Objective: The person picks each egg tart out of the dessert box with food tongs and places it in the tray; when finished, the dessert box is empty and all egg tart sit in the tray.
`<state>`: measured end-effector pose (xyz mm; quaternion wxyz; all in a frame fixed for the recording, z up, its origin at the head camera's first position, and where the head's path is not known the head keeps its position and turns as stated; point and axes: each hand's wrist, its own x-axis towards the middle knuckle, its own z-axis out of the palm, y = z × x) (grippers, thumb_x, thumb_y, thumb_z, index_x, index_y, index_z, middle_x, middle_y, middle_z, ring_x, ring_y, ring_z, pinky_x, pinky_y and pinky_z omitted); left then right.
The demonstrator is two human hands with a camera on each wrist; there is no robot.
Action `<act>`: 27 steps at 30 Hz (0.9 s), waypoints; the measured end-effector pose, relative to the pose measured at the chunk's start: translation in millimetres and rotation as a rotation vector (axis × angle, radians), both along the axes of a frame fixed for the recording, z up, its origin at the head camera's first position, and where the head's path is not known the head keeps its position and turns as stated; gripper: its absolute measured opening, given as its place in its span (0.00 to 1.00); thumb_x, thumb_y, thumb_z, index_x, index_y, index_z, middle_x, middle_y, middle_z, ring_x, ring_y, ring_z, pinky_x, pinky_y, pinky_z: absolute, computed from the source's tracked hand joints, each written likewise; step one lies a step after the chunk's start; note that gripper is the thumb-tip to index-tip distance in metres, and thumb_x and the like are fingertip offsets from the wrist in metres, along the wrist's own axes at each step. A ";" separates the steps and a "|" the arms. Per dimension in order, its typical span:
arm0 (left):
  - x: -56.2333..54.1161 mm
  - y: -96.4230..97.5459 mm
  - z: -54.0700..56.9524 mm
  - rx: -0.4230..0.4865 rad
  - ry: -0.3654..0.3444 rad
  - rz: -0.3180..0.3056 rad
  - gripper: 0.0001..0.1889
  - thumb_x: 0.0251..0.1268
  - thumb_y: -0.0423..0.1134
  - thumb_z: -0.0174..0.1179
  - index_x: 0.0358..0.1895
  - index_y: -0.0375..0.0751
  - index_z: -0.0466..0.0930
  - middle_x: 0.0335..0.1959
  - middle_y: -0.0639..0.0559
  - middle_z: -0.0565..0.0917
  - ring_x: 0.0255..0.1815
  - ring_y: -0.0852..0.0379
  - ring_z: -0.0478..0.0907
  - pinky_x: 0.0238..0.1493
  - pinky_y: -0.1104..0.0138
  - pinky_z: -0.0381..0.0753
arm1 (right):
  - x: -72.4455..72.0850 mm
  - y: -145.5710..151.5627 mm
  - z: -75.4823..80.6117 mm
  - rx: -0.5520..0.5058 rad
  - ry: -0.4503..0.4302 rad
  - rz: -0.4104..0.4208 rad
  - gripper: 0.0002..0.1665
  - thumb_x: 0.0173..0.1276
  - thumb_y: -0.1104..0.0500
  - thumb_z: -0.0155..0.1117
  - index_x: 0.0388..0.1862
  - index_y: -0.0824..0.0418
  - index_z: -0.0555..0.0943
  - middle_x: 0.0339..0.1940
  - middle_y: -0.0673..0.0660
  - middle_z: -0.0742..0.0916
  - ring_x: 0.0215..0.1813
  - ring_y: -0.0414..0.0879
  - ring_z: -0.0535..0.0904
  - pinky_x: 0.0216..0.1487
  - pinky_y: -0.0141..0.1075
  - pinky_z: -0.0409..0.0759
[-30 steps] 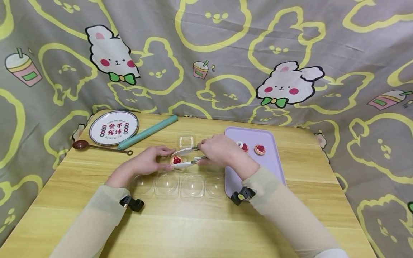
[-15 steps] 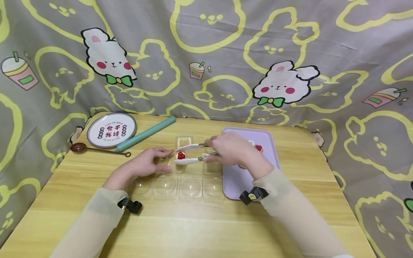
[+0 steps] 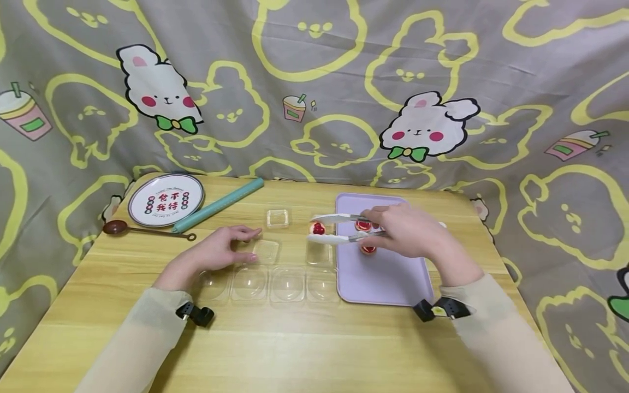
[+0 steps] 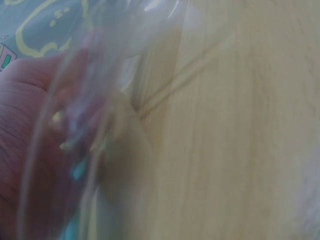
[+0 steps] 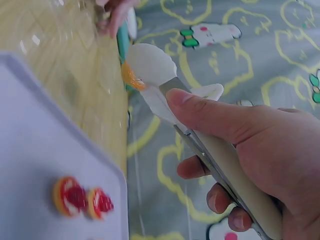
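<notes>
My right hand [image 3: 408,232] grips a pair of metal tongs with white tips [image 3: 329,239]. Between those tips sits a small tart topped with red berries [image 3: 318,228], just left of the lilac tray [image 3: 385,286]. In the right wrist view, the tart's orange crust [image 5: 131,77] shows at the edge of a white tip, and the thumb presses the handle [image 5: 240,185]. My left hand [image 3: 218,248] is open, thumb and fingers apart, beside a clear plastic box [image 3: 267,251]. Clear plastic [image 4: 125,30] partly covers that hand in the blurred left wrist view.
Red-topped tarts [image 3: 368,249] lie on the tray, partly behind the tongs. A row of clear domed lids [image 3: 287,285] lines the front; another clear box [image 3: 278,218] stands farther back. At the left are a plate [image 3: 167,199], a teal stick [image 3: 218,204] and a brown spoon [image 3: 115,227].
My right hand has moved right with the tongs, carrying the tart from beside the left hand toward the tray. The left hand has stayed almost in place.
</notes>
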<state>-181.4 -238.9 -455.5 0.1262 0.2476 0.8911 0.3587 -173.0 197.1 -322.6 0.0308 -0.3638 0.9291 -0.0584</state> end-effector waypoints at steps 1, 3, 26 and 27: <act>-0.1 -0.6 -0.2 0.004 0.004 -0.003 0.39 0.65 0.49 0.77 0.76 0.40 0.74 0.71 0.39 0.77 0.73 0.33 0.70 0.75 0.39 0.63 | 1.9 6.9 0.6 -0.003 -0.001 -0.009 0.28 0.71 0.37 0.73 0.55 0.57 0.86 0.32 0.42 0.82 0.30 0.39 0.74 0.34 0.39 0.76; -0.3 -1.3 -1.0 0.006 0.007 -0.006 0.39 0.65 0.49 0.77 0.76 0.40 0.74 0.71 0.40 0.78 0.73 0.35 0.71 0.75 0.40 0.64 | 6.1 20.7 1.8 0.001 0.004 -0.036 0.32 0.71 0.35 0.72 0.59 0.58 0.86 0.35 0.43 0.83 0.29 0.38 0.75 0.33 0.39 0.77; 2.5 1.0 -2.8 -0.011 0.024 0.046 0.41 0.63 0.55 0.77 0.75 0.42 0.75 0.70 0.41 0.79 0.71 0.37 0.74 0.72 0.43 0.70 | 44.8 128.0 -13.0 0.044 -0.003 -0.255 0.33 0.71 0.31 0.69 0.58 0.54 0.86 0.38 0.42 0.87 0.34 0.41 0.79 0.28 0.43 0.76; 2.5 1.2 -2.7 -0.012 0.022 0.048 0.41 0.62 0.56 0.77 0.75 0.42 0.75 0.70 0.41 0.79 0.71 0.37 0.74 0.72 0.43 0.70 | 45.8 130.7 -14.8 0.047 -0.017 -0.264 0.31 0.71 0.31 0.69 0.57 0.53 0.86 0.37 0.41 0.86 0.32 0.40 0.77 0.28 0.41 0.74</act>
